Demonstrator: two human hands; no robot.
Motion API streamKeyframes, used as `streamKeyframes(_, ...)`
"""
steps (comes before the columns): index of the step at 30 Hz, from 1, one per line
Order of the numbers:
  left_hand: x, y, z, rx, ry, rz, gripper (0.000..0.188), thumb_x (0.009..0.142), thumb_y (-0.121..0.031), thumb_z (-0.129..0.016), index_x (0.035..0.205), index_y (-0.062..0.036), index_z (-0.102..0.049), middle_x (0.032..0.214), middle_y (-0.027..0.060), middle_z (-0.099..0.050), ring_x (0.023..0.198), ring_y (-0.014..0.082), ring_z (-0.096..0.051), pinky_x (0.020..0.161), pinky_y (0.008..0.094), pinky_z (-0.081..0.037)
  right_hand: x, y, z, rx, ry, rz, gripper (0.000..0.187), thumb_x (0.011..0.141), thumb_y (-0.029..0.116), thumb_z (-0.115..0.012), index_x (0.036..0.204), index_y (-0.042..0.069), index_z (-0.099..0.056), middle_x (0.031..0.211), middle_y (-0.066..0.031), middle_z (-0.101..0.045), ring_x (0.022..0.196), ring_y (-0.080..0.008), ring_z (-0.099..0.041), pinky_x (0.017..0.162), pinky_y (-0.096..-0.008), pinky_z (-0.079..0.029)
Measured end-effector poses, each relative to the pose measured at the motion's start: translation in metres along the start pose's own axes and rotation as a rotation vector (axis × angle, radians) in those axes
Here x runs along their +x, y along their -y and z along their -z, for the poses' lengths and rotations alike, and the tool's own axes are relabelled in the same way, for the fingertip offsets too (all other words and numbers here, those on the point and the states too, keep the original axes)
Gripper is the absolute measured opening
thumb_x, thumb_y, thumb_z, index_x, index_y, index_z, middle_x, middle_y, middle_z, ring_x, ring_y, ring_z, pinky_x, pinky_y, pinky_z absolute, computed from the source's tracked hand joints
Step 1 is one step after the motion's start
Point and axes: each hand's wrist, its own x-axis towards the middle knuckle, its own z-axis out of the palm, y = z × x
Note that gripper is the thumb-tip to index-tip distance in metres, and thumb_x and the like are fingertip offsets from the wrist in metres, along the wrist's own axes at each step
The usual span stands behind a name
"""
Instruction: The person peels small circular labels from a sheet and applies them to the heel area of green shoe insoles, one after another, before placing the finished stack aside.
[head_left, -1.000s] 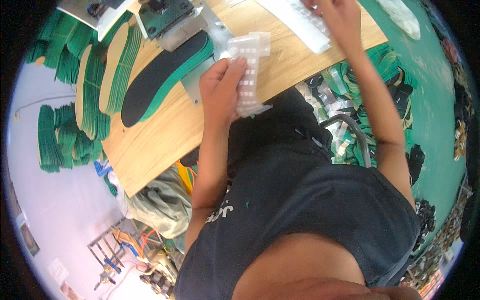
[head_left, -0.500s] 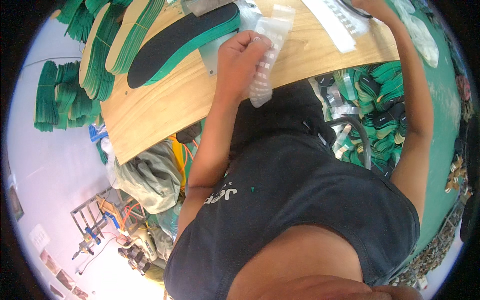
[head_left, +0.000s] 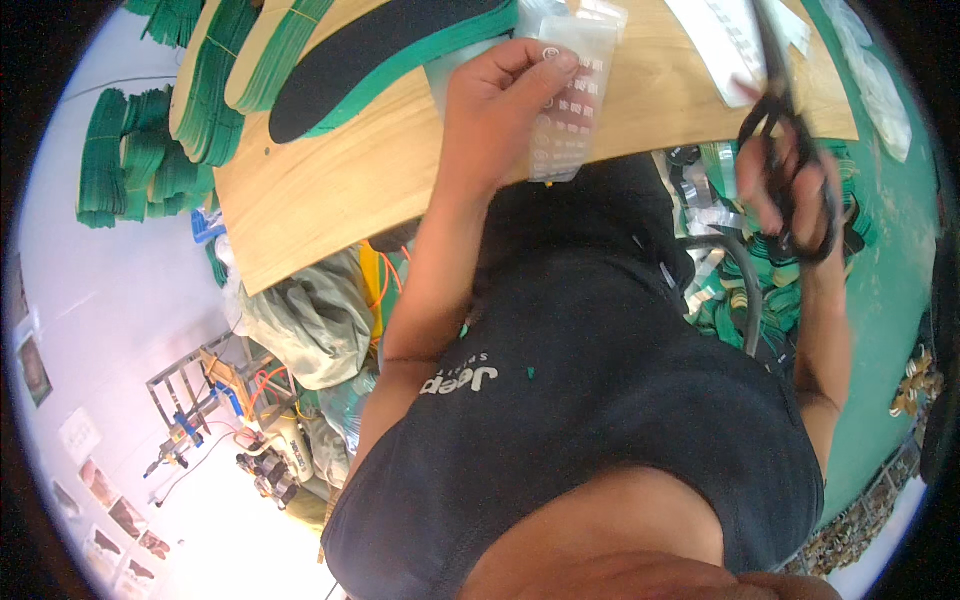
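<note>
My left hand (head_left: pixel 505 105) pinches a translucent strip with rows of pale print (head_left: pixel 572 125) between thumb and fingers, at the near edge of the wooden table. The strip hangs a little past that edge. On the right, my right hand (head_left: pixel 800 195) grips black-handled scissors (head_left: pixel 768 115), blurred by motion, with the blades pointing up and away from me over the table's right end. Left of my left hand lies a stack of insoles (head_left: pixel 400 55), black on top with green edges.
More bundled green and beige insoles (head_left: pixel 215 90) stand at the far left of the wooden table (head_left: pixel 330 205). White printed sheets (head_left: pixel 715 40) lie at the far right. Below the table's right end are piles of green and black insoles (head_left: pixel 720 310), beside a curved grey tube (head_left: pixel 745 275).
My right hand has come back from the table's far right, bringing the scissors up in its grip. The strip in my left hand now faces flatter and has shifted slightly right.
</note>
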Motion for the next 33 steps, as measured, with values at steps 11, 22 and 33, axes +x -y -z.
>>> streamKeyframes(11,-0.002,0.007,-0.003,0.024,0.04,-0.028,0.014,0.091,-0.012,-0.068,0.095,0.0008,-0.07,0.081,0.0073,-0.07,0.061,0.0109,-0.063,0.053,0.0259,-0.054,-0.015,-0.021,0.014,0.024,0.354,-0.374,0.105,0.066,0.053,-0.085,0.145,0.0,-0.041,0.094,-0.0011,-0.054,0.078,-0.0079,-0.045,0.065,-0.0219,-0.036)
streamKeyframes(22,-0.011,0.006,-0.019,0.124,0.152,0.068,0.014,0.092,-0.011,-0.067,0.094,0.0026,-0.07,0.08,0.0084,-0.071,0.061,0.0096,-0.064,0.052,0.0225,-0.054,-0.014,-0.018,0.014,-0.102,0.34,-0.296,0.107,0.064,0.053,-0.088,0.142,-0.005,-0.044,0.096,-0.002,-0.055,0.084,-0.0104,-0.05,0.071,-0.0233,-0.044)
streamKeyframes(33,-0.012,0.008,-0.022,0.159,0.172,0.035,0.013,0.087,-0.011,-0.072,0.088,0.0012,-0.071,0.071,0.002,-0.067,0.057,0.0045,-0.059,0.052,0.0188,-0.046,-0.026,-0.023,0.011,-0.08,0.288,-0.222,0.088,0.07,0.04,-0.088,0.134,-0.008,-0.052,0.1,-0.0068,-0.067,0.09,-0.0091,-0.058,0.078,-0.0233,-0.047)
